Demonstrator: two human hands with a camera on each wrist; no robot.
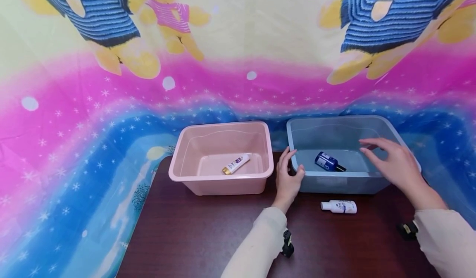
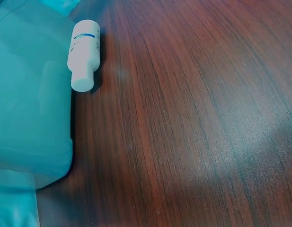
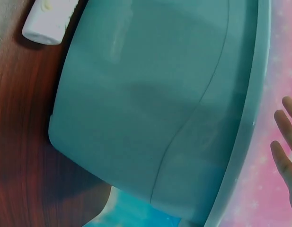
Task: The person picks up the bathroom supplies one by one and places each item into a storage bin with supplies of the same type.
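A blue-grey bin (image 1: 334,183) stands on the table with a dark blue bottle (image 1: 327,161) lying inside it. My left hand (image 1: 288,183) is at the bin's left front corner, fingertips right at the rim and thumb spread from the fingers. Over the bin's right part is my right hand (image 1: 396,162), its thumb and forefinger apart with nothing between them. In the right wrist view its fingers (image 3: 284,158) show beside the bin's rim. A white bottle (image 1: 339,206) lies on the table in front of the bin, its cap (image 2: 83,81) toward the left.
Left of the blue-grey bin stands a pink bin (image 1: 227,186) holding a white tube (image 1: 236,163) with a gold cap. Both bins stand on a dark wood-grained table (image 1: 193,236). A printed cloth (image 1: 238,84) with bears and snowflakes hangs behind them.
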